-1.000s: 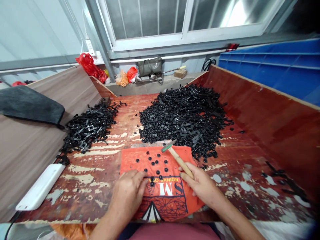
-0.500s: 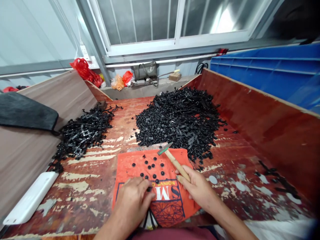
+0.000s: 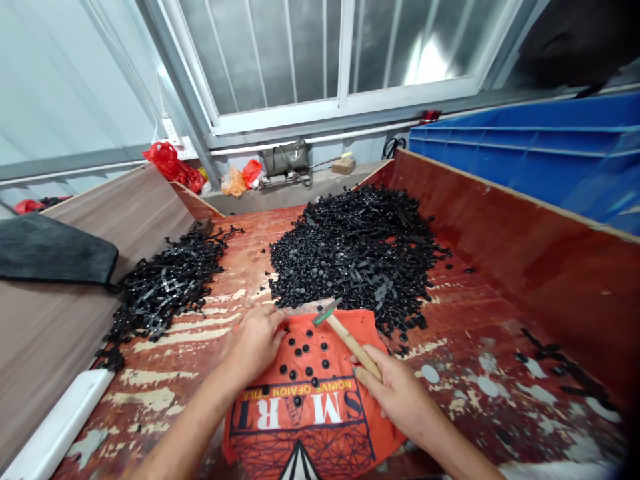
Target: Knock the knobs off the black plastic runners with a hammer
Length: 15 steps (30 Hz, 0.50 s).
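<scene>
My right hand (image 3: pixel 395 387) is wrapped round the wooden handle of a small hammer (image 3: pixel 353 341), its metal head over the upper part of an orange printed cloth (image 3: pixel 345 437). Several small round black pieces (image 3: pixel 309 371) lie spread on the cloth. My left hand (image 3: pixel 257 341) is at the cloth's upper left edge, fingers bent together and pointing down near a small dark piece; what they hold, if anything, is too small to make out. Beyond the hammer rises a large heap of black parts (image 3: pixel 360 247).
A smaller heap of black strips (image 3: pixel 167 283) lies at the left, near a white plastic object (image 3: pixel 65 427). Wooden boards (image 3: pixel 520 267) wall the red table (image 3: pixel 170 393). A blue crate (image 3: pixel 530 150) stands beyond the right board.
My left hand has moved up and left, from the cloth's lower middle to its upper left edge, uncovering the printed letters. The hammer stays in my right hand. The view has tilted slightly.
</scene>
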Each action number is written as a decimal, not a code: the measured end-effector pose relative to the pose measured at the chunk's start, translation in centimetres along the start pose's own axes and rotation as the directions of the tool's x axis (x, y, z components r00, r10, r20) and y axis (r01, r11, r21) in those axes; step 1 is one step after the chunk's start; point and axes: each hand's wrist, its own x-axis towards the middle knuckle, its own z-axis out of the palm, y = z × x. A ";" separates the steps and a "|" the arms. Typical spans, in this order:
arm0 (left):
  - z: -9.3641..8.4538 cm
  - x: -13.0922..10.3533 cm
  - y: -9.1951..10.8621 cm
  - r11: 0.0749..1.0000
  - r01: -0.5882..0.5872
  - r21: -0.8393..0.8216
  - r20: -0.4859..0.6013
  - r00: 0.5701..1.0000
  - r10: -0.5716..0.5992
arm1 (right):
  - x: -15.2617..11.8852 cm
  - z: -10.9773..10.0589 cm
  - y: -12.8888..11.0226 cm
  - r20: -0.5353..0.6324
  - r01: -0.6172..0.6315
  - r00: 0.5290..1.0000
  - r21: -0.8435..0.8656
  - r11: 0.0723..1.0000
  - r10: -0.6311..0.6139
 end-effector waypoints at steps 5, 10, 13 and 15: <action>0.9 1.8 -1.6 0.991 -0.045 -0.122 0.130 0.990 0.060 | 0.0 -0.1 -0.5 -0.037 0.042 0.998 -0.048 0.998 -0.044; 2.5 1.7 -4.8 0.947 0.035 -0.318 0.186 0.982 0.026 | 0.4 0.1 -0.1 -0.069 0.041 0.997 -0.083 0.996 -0.047; 3.4 1.8 -6.3 0.895 0.104 -0.434 0.255 0.967 0.011 | 0.6 0.0 0.3 -0.053 0.042 0.997 -0.091 0.995 -0.047; 3.6 1.9 -6.8 0.868 0.138 -0.476 0.288 0.958 0.006 | 0.7 -0.1 0.5 -0.031 0.051 0.998 -0.093 0.994 -0.054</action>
